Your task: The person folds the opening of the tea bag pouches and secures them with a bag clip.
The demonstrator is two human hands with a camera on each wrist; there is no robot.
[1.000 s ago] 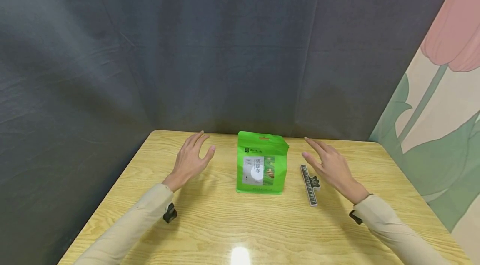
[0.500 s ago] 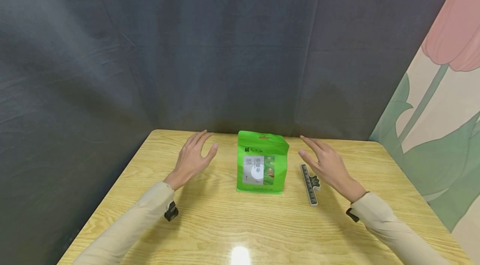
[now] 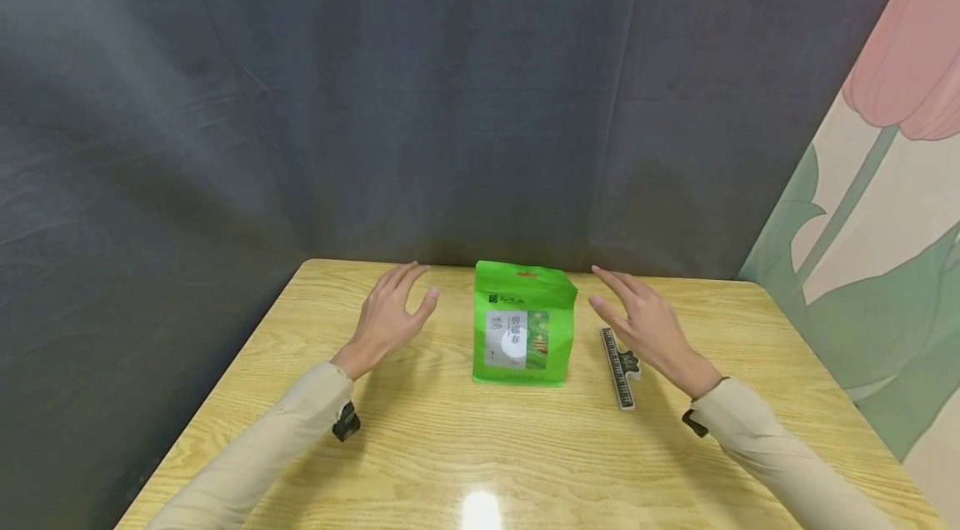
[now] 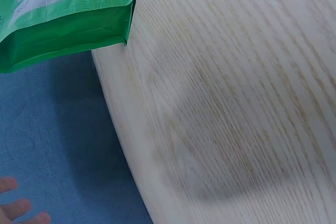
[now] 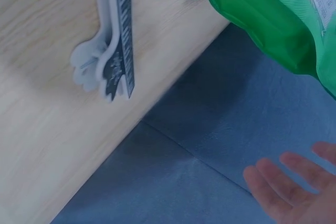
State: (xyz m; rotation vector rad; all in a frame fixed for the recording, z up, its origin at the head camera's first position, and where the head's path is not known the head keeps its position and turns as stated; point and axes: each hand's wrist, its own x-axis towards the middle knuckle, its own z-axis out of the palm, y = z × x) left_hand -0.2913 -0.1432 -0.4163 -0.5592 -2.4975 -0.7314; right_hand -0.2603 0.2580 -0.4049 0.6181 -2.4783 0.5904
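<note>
A bright green tea bag (image 3: pixel 525 326) stands upright on the wooden table, its printed front facing me. To its left my left hand (image 3: pixel 388 320) hovers with fingers spread and relaxed, apart from the bag. On the other side my right hand (image 3: pixel 651 330) is held in the air, fingers extended, also not touching it. Below that hand lies a clip (image 3: pixel 620 369) with a long bar patterned like piano keys. In the right wrist view the clip (image 5: pixel 113 51) shows its pale grips, and the bag (image 5: pixel 262 19) is partly cut off.
The light wooden table (image 3: pixel 450 447) ends at a dark curtain (image 3: pixel 465 97) behind the bag. A wall painted with a pink tulip (image 3: pixel 907 88) rises at the right. Small black wrist devices (image 3: pixel 346 422) sit under both sleeves.
My right hand has drifted left toward the bag. My left hand has shifted slightly right, also nearer to it. The bag and clip have stayed in place.
</note>
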